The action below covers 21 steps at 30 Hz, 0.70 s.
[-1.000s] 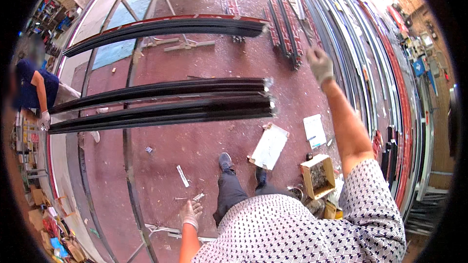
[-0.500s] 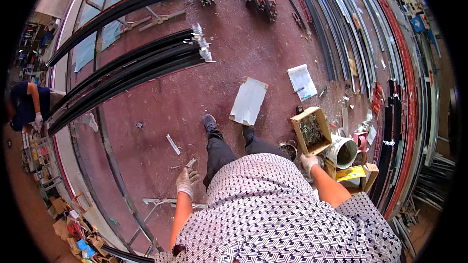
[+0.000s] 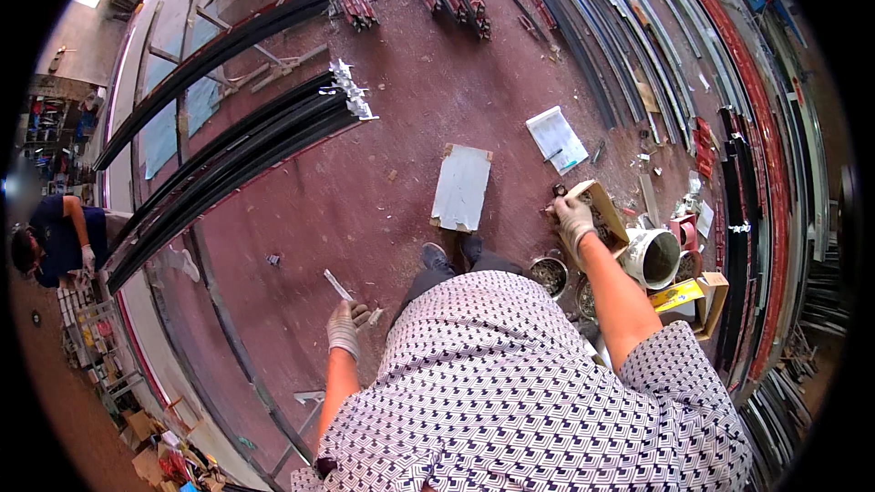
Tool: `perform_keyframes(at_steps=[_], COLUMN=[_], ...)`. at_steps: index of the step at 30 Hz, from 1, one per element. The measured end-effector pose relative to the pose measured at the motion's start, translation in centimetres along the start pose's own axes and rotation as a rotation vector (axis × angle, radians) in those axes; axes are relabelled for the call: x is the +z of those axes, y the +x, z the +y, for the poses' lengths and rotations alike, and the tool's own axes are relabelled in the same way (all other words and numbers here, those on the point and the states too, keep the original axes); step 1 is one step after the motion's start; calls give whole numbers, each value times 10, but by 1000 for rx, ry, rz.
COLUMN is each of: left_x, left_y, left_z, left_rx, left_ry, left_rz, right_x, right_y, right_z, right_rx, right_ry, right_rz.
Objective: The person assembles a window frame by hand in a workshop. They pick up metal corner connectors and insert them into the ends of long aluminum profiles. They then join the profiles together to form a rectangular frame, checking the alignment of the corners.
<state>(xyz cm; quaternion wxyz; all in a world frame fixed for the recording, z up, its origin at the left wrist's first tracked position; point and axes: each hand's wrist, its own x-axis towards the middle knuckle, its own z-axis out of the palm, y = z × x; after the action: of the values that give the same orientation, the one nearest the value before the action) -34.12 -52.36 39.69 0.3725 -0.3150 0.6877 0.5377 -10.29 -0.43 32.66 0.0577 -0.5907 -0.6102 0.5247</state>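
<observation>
Right hand (image 3: 572, 220): wearing a pale fabric glove, it is hanging over the left side of a tan, four-sided, cardboard-like box (image 3: 612, 207); its fingers are bending, and whether they are pinching something I cannot tell.
Left hand (image 3: 346, 328): in a similar glove, it is hanging loosely half-spread, with nothing visibly held, near a thin white strip (image 3: 337, 285).
Box: it is standing on the reddish-brown floor (image 3: 410, 191), right of a white rectangular board (image 3: 462, 189), containing small grey pieces.
Box rim: a palm pressing here could be tipping the box and spilling the pieces; the glove cloth could also be catching on a corner.
White round bucket (image 3: 635, 253): it is crowding the box's right side, so a forearm swinging right could be knocking it.
Floor: wider room for moving is lying leftward, between box and board.
</observation>
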Motion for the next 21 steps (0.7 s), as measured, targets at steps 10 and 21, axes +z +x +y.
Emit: perform_keyframes(at_steps=[10, 21], left_x=[-83, -100], left_y=[24, 32], left_z=[-69, -77], left_rx=[-111, -225], left_ry=[-73, -198], left_rz=[-11, 21], right_x=[57, 112], right_y=[-104, -87], right_z=[19, -77], right_rx=[396, 124], right_ry=[-28, -92], right_rz=[-224, -255])
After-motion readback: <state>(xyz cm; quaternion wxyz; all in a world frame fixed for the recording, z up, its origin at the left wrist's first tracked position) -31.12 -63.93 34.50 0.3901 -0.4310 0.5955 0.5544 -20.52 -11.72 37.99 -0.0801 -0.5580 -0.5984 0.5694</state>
